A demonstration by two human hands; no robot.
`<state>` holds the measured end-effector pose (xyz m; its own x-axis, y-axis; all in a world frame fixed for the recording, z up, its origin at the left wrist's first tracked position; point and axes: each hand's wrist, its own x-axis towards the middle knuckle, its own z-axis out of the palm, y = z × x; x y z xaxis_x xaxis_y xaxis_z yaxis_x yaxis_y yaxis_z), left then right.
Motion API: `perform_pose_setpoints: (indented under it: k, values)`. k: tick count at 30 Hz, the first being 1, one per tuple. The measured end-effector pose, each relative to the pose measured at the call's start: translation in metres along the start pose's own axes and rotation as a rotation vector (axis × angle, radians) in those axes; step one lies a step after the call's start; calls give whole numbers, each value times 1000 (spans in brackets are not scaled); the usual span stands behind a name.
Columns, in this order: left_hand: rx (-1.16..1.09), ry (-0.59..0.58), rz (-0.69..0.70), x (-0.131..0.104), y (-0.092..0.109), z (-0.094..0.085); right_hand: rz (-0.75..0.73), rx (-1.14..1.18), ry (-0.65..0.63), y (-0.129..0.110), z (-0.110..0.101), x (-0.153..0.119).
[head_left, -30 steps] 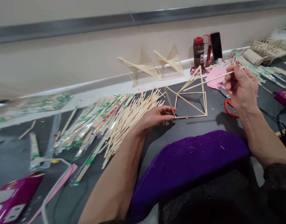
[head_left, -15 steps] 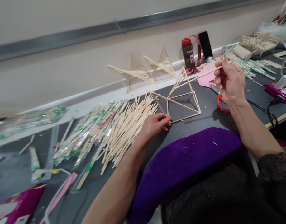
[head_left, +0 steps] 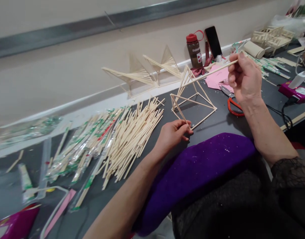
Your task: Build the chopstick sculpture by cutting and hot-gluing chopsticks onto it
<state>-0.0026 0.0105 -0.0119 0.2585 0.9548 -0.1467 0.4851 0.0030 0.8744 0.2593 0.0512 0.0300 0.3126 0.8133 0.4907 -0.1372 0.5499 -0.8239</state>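
My left hand (head_left: 176,133) pinches the near corner of a frame built of thin wooden sticks (head_left: 204,118), which stands on the dark table. Raised to the right, my right hand (head_left: 246,78) grips the end of a single wooden stick (head_left: 214,72) between thumb and fingers. The stick's far end slants down to the left across the frame's slanted upper sticks; whether it touches them I cannot tell. Left of the frame lies a pile of loose wooden sticks (head_left: 135,139). Two similar stick structures (head_left: 140,76) stand behind, against the wall.
Chopstick packets in plastic (head_left: 80,146) lie left of the pile. Orange-handled scissors (head_left: 233,106) and pink paper (head_left: 217,78) lie near my right hand. At the back stand a red-capped bottle (head_left: 194,51) and a phone (head_left: 213,41). A purple cushion (head_left: 204,159) is before me.
The stick frame has turned, its left side swinging round, with my left hand still on its corner. The stick in my right hand now lies across the frame's upper sticks. The view has shifted slightly.
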Motion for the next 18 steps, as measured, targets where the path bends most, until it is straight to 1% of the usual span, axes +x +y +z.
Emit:
perform_pose_setpoints:
  k: [4, 8, 10, 11, 13, 14, 16, 18]
  values:
    - [114, 9, 27, 1, 3, 9, 76, 194, 86, -7, -3, 3]
    - [282, 2, 73, -2, 6, 16, 164, 330, 110, -13, -6, 4]
    - [336, -44, 86, -3, 8, 12, 188, 350, 105, -14, -9, 5]
    - [355, -79, 84, -3, 9, 7, 194, 348, 97, -14, -11, 5]
    - [394, -153, 59, 1, 11, -9, 203, 329, 72, -13, -13, 6]
    - [426, -133, 35, 5, 11, -18, 208, 319, 62, -13, -13, 6]
    - [527, 16, 13, 17, 8, -36, 208, 327, 72, -12, -12, 6]
    - [641, 176, 58, 33, 3, -46, 207, 354, 101, -11, -9, 6]
